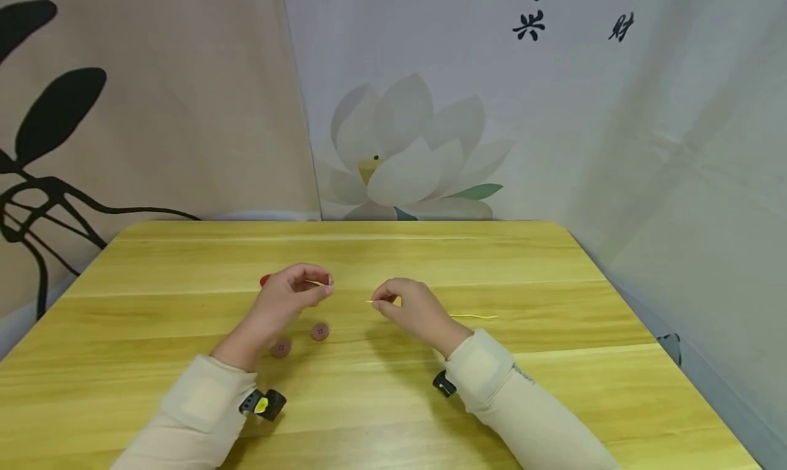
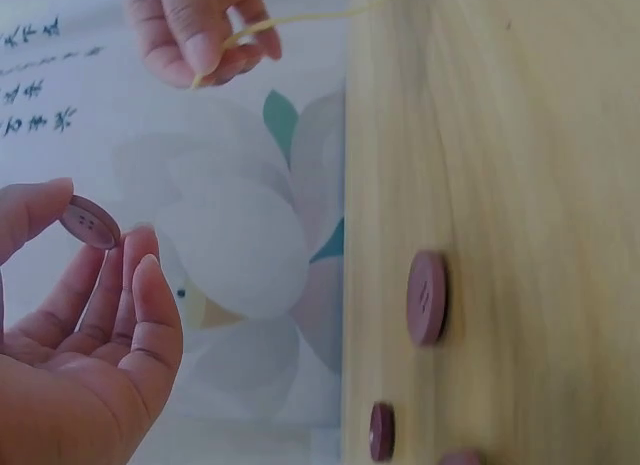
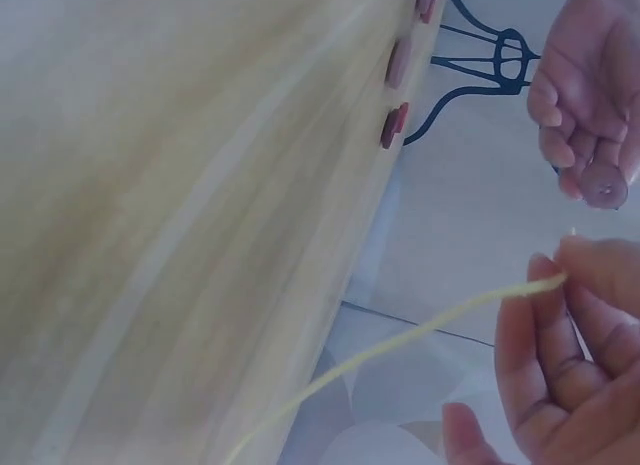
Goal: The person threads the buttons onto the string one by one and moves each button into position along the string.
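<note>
The left hand (image 1: 289, 294) is lifted a little above the yellow wooden table (image 1: 553, 402) and pinches a small mauve button (image 2: 90, 222) between the thumb and the first fingertips. The wrist view shows the button held by its edge, with its flat face and its little holes turned out, so the holes look easy to reach. The other fingers of that hand are loose and bent beside it. The right hand (image 1: 413, 308) is just across from the left one, close but not touching. Its thumb and finger squeeze the tip of a thin yellow string (image 3: 400, 337). Only a short bit of string sticks out past the fingertips, and it points toward the button. Held so near its end, the tip probably stays stiff and does not flop. The rest of the string trails away behind the right hand and lies on the table. Two more mauve buttons (image 1: 319, 331) lie flat on the table just below the left hand, near its wrist, where they are quick to grab. Something small and red (image 1: 265, 279) peeks out behind the left hand; I cannot tell what it is. Both arms wear cream sleeves (image 1: 203, 415), and a wall cloth with a big pale flower (image 1: 406, 156) hangs past the far side of the table.
</note>
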Available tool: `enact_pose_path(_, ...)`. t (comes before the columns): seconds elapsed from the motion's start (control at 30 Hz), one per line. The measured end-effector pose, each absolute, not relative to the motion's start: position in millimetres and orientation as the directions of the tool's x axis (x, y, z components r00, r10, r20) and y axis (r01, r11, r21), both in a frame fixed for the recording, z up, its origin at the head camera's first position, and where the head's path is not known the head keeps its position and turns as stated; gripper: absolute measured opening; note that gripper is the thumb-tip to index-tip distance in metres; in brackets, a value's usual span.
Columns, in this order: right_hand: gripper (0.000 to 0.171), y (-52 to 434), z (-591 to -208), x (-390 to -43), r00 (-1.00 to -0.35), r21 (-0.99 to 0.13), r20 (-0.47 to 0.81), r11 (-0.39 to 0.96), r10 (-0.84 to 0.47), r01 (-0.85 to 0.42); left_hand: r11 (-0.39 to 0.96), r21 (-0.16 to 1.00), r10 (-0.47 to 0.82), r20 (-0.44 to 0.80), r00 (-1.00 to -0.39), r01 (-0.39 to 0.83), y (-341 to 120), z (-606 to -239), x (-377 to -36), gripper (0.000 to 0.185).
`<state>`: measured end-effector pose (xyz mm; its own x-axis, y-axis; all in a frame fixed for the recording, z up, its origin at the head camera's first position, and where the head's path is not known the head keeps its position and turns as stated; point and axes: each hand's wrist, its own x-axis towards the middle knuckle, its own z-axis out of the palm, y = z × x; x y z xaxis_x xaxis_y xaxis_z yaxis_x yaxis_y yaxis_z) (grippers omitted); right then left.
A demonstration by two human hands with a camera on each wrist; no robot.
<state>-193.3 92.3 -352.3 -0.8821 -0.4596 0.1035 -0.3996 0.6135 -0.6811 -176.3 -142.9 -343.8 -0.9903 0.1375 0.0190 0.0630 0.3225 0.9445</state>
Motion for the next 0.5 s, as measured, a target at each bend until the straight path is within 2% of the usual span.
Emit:
enact_pose_path(0.27, 0.012, 96, -348, -186, -0.885, -0.686, 0.148, 0.599, -0.442, -0.413, 0.203, 0.979, 0.183, -0.004, -0.983, 0.034, -126, -345, -173, 0.033)
enact_pose_path(0.5, 0.009, 101, -349, -182, -0.894, -0.698, 0.200, 0.582, -0.402, -0.418, 0.162, 0.986, 0.206, -0.056, -0.977, -0.022, -117, -345, -170, 0.030)
